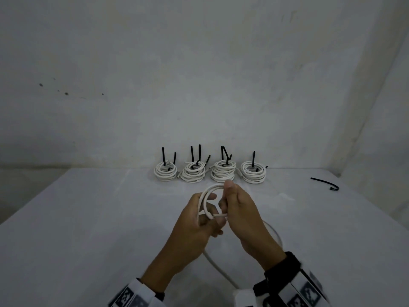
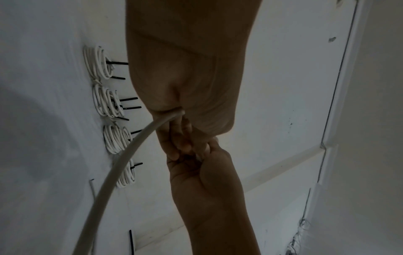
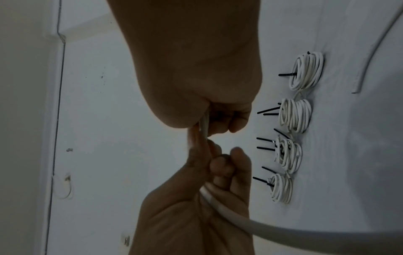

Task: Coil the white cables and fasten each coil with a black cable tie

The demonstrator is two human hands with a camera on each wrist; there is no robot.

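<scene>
Fingers (image 1: 211, 220) of our left hand (image 1: 194, 227) and right hand (image 1: 241, 209) curled round the white cable (image 1: 204, 201), apparently two loops, at table (image 1: 88, 218) centre; four tied coils (image 1: 166, 171) at twelve o'clock.

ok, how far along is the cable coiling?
Done: four tied coils stand in a row at the table's far edge. In hand: the left hand and right hand are winding a fifth white cable, only a couple of loops so far. Left: finish coiling, then fasten it with the loose black cable tie.
</scene>
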